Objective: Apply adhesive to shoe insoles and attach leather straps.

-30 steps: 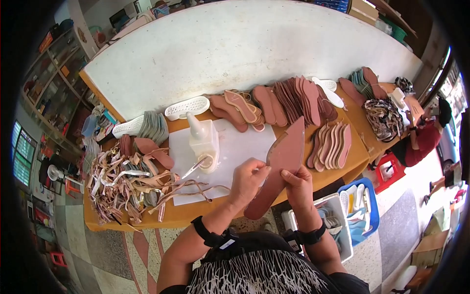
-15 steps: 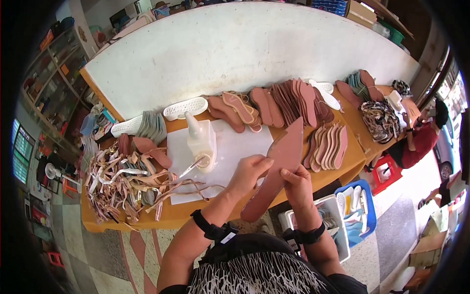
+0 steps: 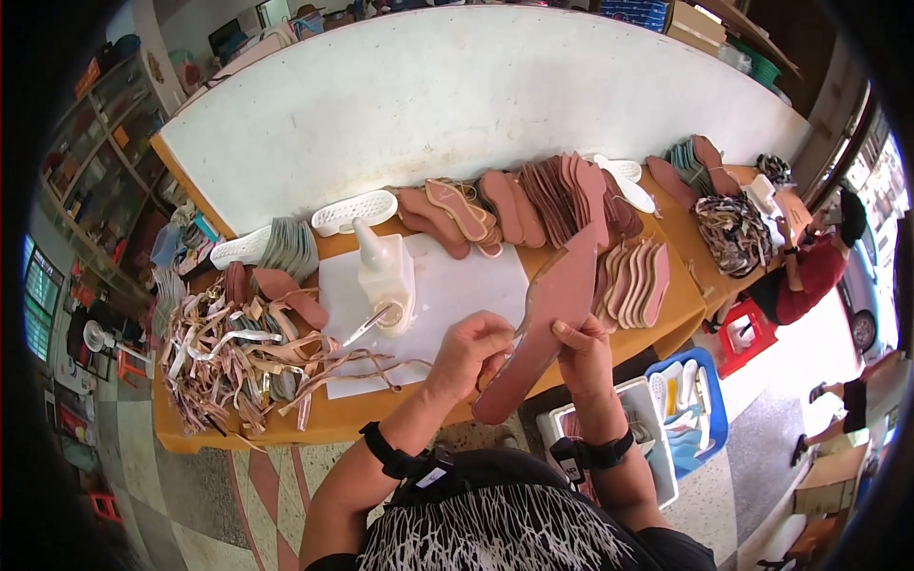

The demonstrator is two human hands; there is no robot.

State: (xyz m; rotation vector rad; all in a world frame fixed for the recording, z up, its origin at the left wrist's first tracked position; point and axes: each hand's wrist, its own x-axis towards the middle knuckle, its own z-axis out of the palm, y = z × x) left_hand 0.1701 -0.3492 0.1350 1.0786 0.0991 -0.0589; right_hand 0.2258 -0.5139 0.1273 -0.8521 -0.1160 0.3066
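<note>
A reddish-brown shoe insole (image 3: 552, 309) is held up over the table's front edge, tilted, its pointed end away from me. My right hand (image 3: 586, 354) grips its right edge, thumb on the upper face and fingers beneath. At its left edge my left hand (image 3: 471, 352) has curled fingers pressed together; what they pinch is hidden. Left of the hands, a white plastic container (image 3: 390, 276) with a cone-shaped part stands on a white sheet (image 3: 335, 297). A brush (image 3: 369, 325) leans in its lower opening. Thin brown straps (image 3: 381, 364) trail toward my left wrist.
A heap of straps (image 3: 224, 357) covers the table's left end. Several insole stacks (image 3: 562, 200) line the white partition (image 3: 476, 95), with another stack (image 3: 636, 285) right of my hands. White and blue bins (image 3: 719, 419) stand below. A person in red (image 3: 817, 271) sits at the far right.
My left thumb has come off the insole's face, and that hand has curled lower along the left edge. The insole has shifted slightly right; my right hand keeps its grip.
</note>
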